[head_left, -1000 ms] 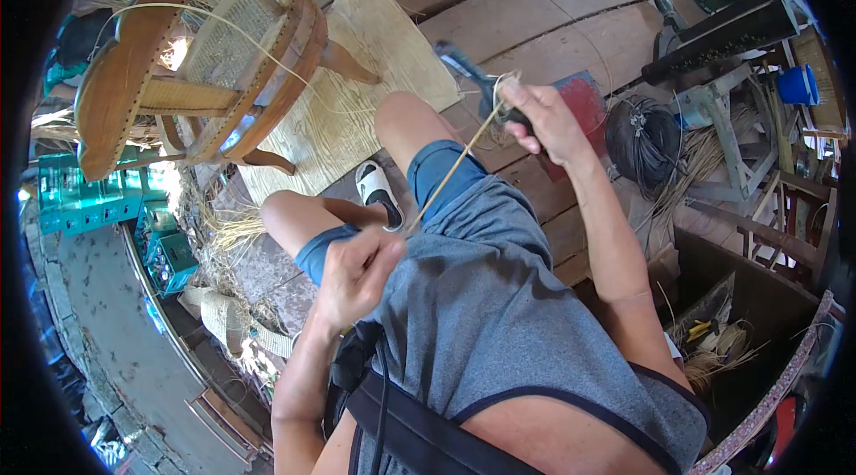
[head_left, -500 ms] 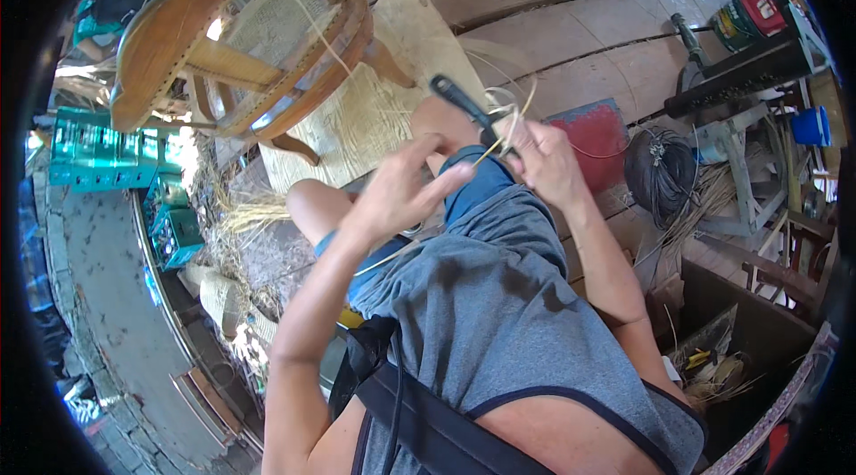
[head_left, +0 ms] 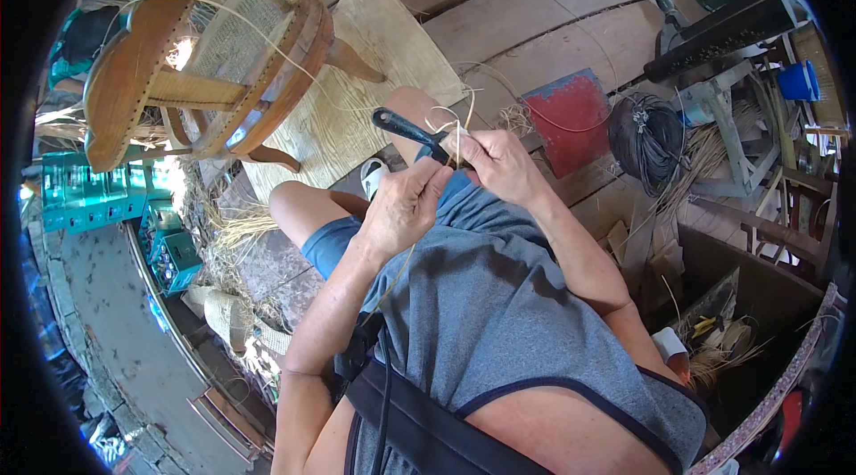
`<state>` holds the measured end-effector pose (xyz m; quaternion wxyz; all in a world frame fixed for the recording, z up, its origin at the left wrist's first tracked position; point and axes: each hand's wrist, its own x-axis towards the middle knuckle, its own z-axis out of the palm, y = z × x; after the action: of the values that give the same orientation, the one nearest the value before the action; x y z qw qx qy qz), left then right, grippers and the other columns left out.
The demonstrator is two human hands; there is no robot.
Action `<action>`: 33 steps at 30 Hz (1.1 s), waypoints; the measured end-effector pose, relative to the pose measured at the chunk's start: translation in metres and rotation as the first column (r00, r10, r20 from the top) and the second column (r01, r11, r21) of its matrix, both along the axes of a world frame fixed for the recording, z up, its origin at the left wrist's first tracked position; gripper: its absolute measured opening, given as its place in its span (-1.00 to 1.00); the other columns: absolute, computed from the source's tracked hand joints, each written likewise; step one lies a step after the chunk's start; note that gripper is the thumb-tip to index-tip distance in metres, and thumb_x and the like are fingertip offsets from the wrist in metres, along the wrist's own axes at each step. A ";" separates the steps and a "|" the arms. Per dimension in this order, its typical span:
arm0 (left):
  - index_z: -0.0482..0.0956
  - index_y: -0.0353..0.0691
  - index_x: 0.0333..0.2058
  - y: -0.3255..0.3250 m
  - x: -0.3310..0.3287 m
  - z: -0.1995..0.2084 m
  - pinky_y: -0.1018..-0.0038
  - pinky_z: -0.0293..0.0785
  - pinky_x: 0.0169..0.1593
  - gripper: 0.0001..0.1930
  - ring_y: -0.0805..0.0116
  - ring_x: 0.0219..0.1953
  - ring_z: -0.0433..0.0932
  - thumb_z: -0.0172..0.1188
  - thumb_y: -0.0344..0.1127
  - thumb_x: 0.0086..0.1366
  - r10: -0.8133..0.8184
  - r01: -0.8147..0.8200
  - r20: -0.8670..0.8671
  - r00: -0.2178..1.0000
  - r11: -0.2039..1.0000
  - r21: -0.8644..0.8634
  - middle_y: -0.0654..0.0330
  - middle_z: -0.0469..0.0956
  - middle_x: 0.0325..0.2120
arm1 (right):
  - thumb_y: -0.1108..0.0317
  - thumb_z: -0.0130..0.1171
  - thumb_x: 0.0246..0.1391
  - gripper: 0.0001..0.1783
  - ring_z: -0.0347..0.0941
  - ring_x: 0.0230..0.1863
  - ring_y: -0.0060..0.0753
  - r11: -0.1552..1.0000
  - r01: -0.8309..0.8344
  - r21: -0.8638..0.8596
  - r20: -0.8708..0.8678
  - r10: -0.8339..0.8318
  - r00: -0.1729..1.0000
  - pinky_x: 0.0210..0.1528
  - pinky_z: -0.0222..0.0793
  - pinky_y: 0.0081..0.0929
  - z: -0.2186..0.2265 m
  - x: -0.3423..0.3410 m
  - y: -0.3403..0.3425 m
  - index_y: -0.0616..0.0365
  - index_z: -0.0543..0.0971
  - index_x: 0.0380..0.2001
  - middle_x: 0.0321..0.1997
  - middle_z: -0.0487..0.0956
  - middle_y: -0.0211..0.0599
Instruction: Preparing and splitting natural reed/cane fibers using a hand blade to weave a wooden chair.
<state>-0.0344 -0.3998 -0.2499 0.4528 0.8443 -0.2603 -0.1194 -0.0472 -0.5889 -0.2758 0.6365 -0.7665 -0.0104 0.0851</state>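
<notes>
The person's two hands come together above the lap, close to each other at the top of the shorts (head_left: pixel 332 247). The left hand (head_left: pixel 407 207) has its grip closed, thumb pressed against the bent fingers, on a thin pale strip (head_left: pixel 411 254); a length of that strip trails from below this hand across the front of the grey top (head_left: pixel 504 305). The right hand (head_left: pixel 506 168) has its grip closed around a tool with a black handle (head_left: pixel 406 126), the handle pointing up and to the left, past the left hand. Pale strip also shows by the right thumb, curling up over the tool; the tool's working end is hidden between the hands, so its shape cannot be told.

Beyond the knees, a light wooden board (head_left: pixel 406 42) lies on the plank floor (head_left: pixel 526 24). A brown wooden chair (head_left: pixel 198 91) is tipped over at the upper left, two of its legs reaching over the board, with a row of small holes along its frame. A long pale strand arches across it.

To the right of the hands a worn red panel (head_left: pixel 571 123) lies on the floor, and just beside it sits a coil of dark cord (head_left: pixel 646 145). Green crates (head_left: pixel 89 200) stand at the far left, near loose straw (head_left: pixel 239 228).
</notes>
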 end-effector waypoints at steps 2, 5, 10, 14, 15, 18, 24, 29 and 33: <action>0.47 -0.31 -0.39 0.008 -0.008 0.008 0.32 0.37 -0.48 -0.87 0.04 -0.59 0.46 0.10 -0.40 0.33 0.024 -0.024 -0.017 1.000 1.000 0.003 -0.04 0.44 -0.62 | 0.00 -0.10 0.34 -0.48 0.26 -0.71 -0.72 0.999 -0.011 0.040 0.000 0.011 1.000 -0.67 0.13 -0.60 -0.003 0.008 -0.003 0.25 0.60 -0.38 -0.72 0.40 -0.50; 0.51 -0.33 -0.35 0.032 -0.027 0.022 0.35 0.39 -0.46 -0.91 0.05 -0.58 0.48 0.10 -0.43 0.32 0.009 -0.008 -0.043 0.999 1.000 0.029 -0.02 0.45 -0.62 | 0.00 -0.08 0.34 -0.52 0.10 -0.78 -0.81 0.983 0.097 0.159 -0.190 -0.066 0.980 -0.78 -0.05 -0.77 -0.009 0.026 -0.034 0.22 0.59 -0.25 -0.70 0.32 -0.56; 0.56 -0.32 -0.35 0.081 -0.061 0.060 0.41 0.40 -0.47 -0.92 0.18 -0.58 0.54 0.14 -0.44 0.28 0.064 -0.040 -0.188 0.980 0.991 0.130 0.05 0.49 -0.63 | 0.01 -0.05 0.33 -0.54 0.09 -0.78 -0.82 0.939 0.177 0.295 -0.240 -0.107 0.965 -0.79 -0.05 -0.78 -0.005 0.048 -0.068 0.23 0.56 -0.25 -0.68 0.33 -0.54; 0.58 -0.29 -0.42 0.138 -0.102 0.076 0.45 0.38 -0.49 -0.90 0.26 -0.61 0.54 0.18 -0.41 0.27 0.135 -0.090 -0.362 0.922 0.986 0.139 0.09 0.50 -0.65 | 0.02 -0.04 0.32 -0.56 0.11 -0.76 -0.80 0.919 0.201 0.338 -0.159 -0.154 0.975 -0.78 -0.03 -0.78 -0.005 0.065 -0.086 0.23 0.54 -0.25 -0.68 0.32 -0.52; 0.58 -0.29 -0.43 0.146 -0.105 0.075 0.45 0.38 -0.50 -0.89 0.28 -0.61 0.54 0.19 -0.39 0.26 0.139 -0.105 -0.424 0.895 0.989 0.103 0.11 0.50 -0.66 | 0.02 -0.04 0.32 -0.56 0.11 -0.76 -0.80 0.921 0.194 0.338 -0.153 -0.150 0.977 -0.78 -0.03 -0.78 -0.005 0.068 -0.083 0.23 0.54 -0.25 -0.68 0.32 -0.52; 0.60 -0.30 -0.33 0.157 -0.072 0.059 0.33 0.45 -0.37 -0.81 0.11 -0.46 0.58 0.26 -0.27 0.22 0.055 0.127 -0.337 0.940 0.860 0.494 0.04 0.57 -0.54 | -0.01 -0.02 0.30 -0.53 0.20 -0.74 -0.74 0.965 0.207 0.163 -0.100 -0.193 0.976 -0.73 0.07 -0.69 0.003 0.054 -0.060 0.23 0.59 -0.29 -0.70 0.36 -0.49; 0.53 -0.39 -0.18 0.031 0.015 0.020 0.29 0.46 -0.23 -0.63 0.11 -0.33 0.56 0.22 -0.15 0.26 0.001 -0.005 0.158 0.987 1.000 0.030 -0.06 0.58 -0.36 | -0.03 -0.08 0.32 -0.46 0.33 -0.65 -0.52 0.989 0.131 -0.062 0.016 -0.131 0.991 -0.56 0.25 -0.43 0.013 0.012 0.006 0.26 0.58 -0.42 -0.72 0.40 -0.29; 0.53 -0.36 -0.43 0.008 0.006 0.000 0.49 0.30 -0.51 -0.76 0.56 -0.60 0.31 0.15 -0.28 0.31 0.165 -0.202 -0.424 0.890 0.978 -0.043 0.20 0.41 -0.70 | 0.00 -0.08 0.32 -0.46 0.33 -0.67 -0.34 0.988 0.133 -0.081 0.067 -0.127 0.990 -0.55 0.25 -0.32 0.002 -0.002 0.018 0.28 0.52 -0.48 -0.73 0.37 -0.13; 0.49 -0.34 -0.41 0.012 -0.006 -0.006 0.46 0.30 -0.52 -0.80 0.47 -0.65 0.33 0.13 -0.31 0.33 0.072 -0.079 -0.140 0.988 0.996 -0.046 0.17 0.40 -0.71 | 0.01 -0.06 0.32 -0.49 0.33 -0.67 -0.43 0.998 0.026 -0.062 0.046 -0.023 0.999 -0.56 0.25 -0.38 -0.013 -0.003 0.012 0.26 0.56 -0.44 -0.74 0.41 -0.24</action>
<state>-0.0408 -0.3878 -0.2555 0.4956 0.8313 -0.1992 -0.1537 -0.0505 -0.5766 -0.2884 0.6126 -0.7880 -0.0127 0.0602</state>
